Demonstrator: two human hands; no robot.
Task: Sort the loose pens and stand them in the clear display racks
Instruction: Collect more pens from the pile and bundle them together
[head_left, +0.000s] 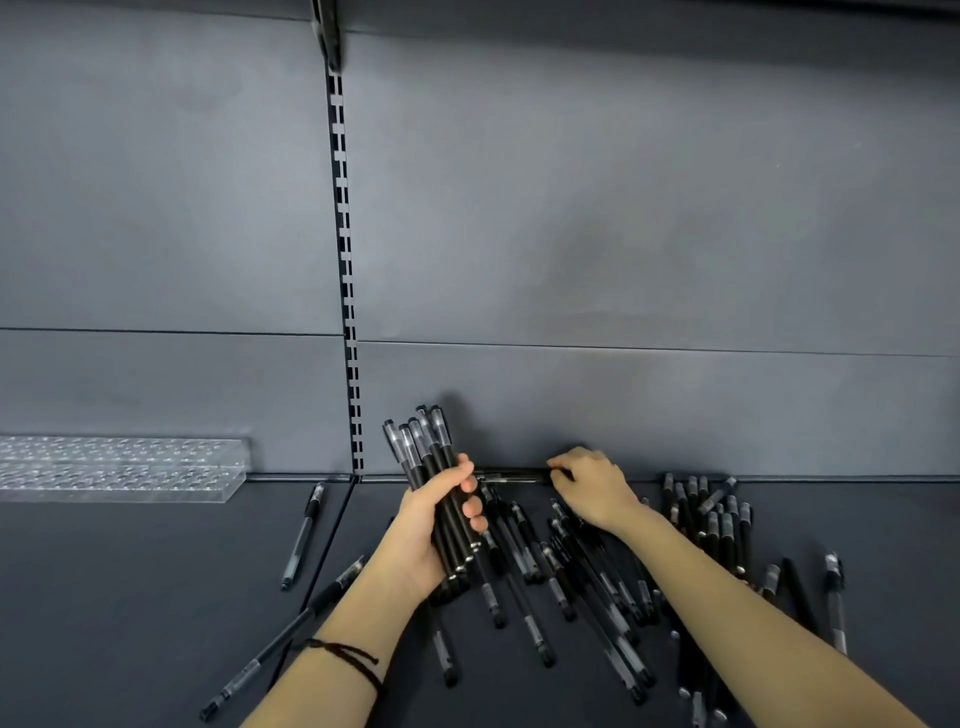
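My left hand (434, 525) grips a bundle of black pens (423, 452), held upright with their capped ends fanning out above my fist. My right hand (592, 486) reaches to the back of the shelf and pinches the end of a single black pen (511, 475) that lies along the back wall. Many loose black pens (587, 587) are scattered on the dark shelf under and between my forearms. A clear display rack (119, 467) with rows of holes stands at the far left against the back wall, with no pens in it.
Two stray pens (304, 535) (280, 634) lie left of my left arm, near the shelf seam. Another cluster of pens (711, 514) lies to the right. A slotted upright (345, 270) runs up the grey back panel. The dark shelf (130, 597) lies between the rack and the pile.
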